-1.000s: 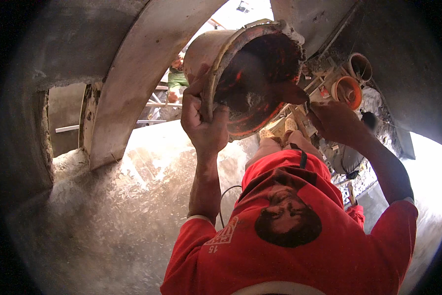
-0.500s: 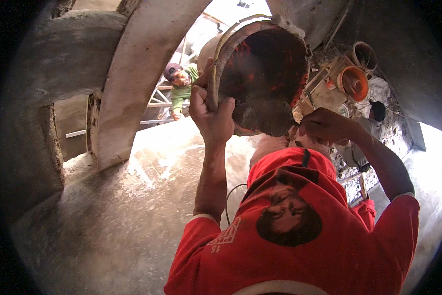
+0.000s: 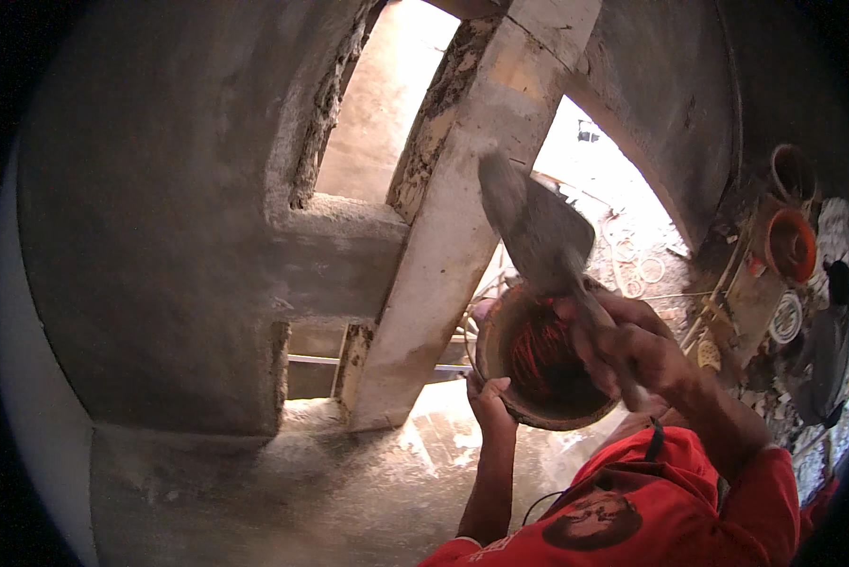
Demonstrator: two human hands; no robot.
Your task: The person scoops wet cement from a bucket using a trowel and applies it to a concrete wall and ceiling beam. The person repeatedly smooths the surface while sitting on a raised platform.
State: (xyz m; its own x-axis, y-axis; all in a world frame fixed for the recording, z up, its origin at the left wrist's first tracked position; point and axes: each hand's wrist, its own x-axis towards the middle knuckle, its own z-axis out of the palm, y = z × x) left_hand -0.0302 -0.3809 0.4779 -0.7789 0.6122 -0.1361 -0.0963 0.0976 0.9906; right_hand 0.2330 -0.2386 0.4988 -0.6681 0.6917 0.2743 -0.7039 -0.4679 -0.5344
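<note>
My left hand (image 3: 492,408) is closed on the near left rim of a round bucket (image 3: 540,359). Its mouth faces me, and the inside looks reddish and smeared with grey. Above the mouth, my right hand (image 3: 637,345) is wrapped round the handle of a trowel (image 3: 547,236). The trowel's broad grey blade points up and away to the left, past the bucket's far rim. A blurred grey lump (image 3: 503,189) shows at the blade's far left edge, probably mortar. How much lies in the bucket cannot be made out.
A grey plastered wall (image 3: 188,246) with framed openings rises on the left. A slanting pale concrete beam (image 3: 453,217) stands just beyond the trowel. Lower down at right are an orange bucket (image 3: 791,246), another bucket (image 3: 793,173), a coiled white item (image 3: 785,317) and scattered rubble.
My view has swung left toward the wall. The bucket has come lower, and my right hand has lifted the trowel above its mouth. The co-worker in green is mostly hidden now.
</note>
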